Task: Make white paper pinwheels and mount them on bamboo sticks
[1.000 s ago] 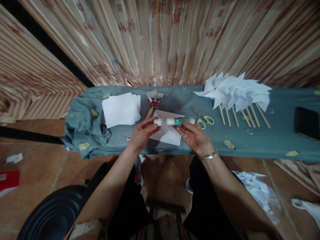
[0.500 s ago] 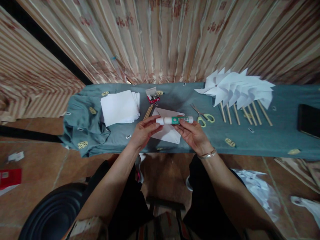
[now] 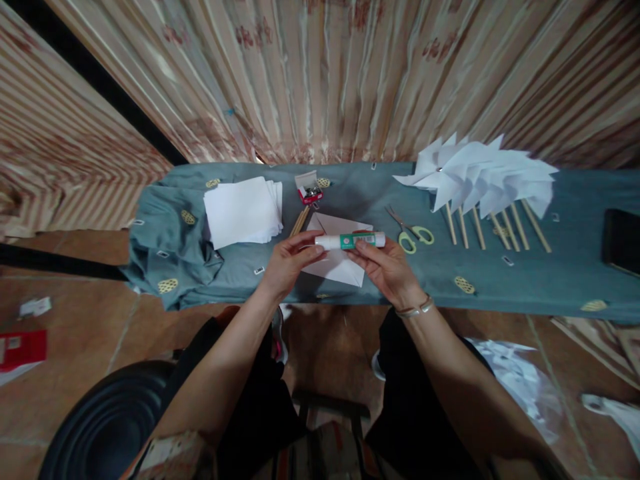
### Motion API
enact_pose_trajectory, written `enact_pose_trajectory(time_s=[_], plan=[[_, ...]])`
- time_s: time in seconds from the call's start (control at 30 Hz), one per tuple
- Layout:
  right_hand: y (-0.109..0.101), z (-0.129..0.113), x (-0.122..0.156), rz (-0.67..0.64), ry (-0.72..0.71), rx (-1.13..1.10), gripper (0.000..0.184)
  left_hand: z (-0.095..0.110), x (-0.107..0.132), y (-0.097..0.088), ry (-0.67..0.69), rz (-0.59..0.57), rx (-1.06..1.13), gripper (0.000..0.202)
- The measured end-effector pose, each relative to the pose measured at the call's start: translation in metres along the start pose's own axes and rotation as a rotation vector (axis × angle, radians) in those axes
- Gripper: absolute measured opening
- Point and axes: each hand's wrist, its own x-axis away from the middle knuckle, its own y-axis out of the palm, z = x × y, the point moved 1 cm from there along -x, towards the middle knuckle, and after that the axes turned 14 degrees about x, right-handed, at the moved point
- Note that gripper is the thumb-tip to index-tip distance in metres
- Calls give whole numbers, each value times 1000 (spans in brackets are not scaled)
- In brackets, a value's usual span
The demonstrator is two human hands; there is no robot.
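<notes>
Both my hands hold a white glue stick [image 3: 353, 240] with a green label, level above the bench. My left hand [image 3: 289, 261] pinches its capped left end. My right hand [image 3: 386, 267] grips the labelled middle and right part. Under the stick lies a folded white paper square [image 3: 340, 265] on the blue-grey cloth [image 3: 500, 280]. A metal bracelet circles my right wrist.
A stack of white paper squares [image 3: 243, 211] lies at the left. Behind are wooden sticks [image 3: 300, 221] and a small red box of pins [image 3: 309, 189]. Green-handled scissors [image 3: 411, 233], several finished paper pinwheels [image 3: 483, 183] and a dark phone [image 3: 621, 240] lie to the right. Paper scraps [image 3: 520, 383] litter the floor.
My left hand has brought the separate white cap onto the end of the glue stick; cap and stick are now joined. The view has shifted slightly.
</notes>
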Motion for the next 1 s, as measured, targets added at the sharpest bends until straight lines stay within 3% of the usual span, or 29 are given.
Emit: enact_pose_trajectory(time_s=[0.5,0.77,1.0], plan=[[6,6,-1,5,67,49,29,-6,3,-1,100,28,-144,45],[15,20,0,-34,98,125,35,-12,5,-14,190,-31,-324,34],[21,26,-3,-44,97,230,40,-5,3,-31,213,16,-433,35]])
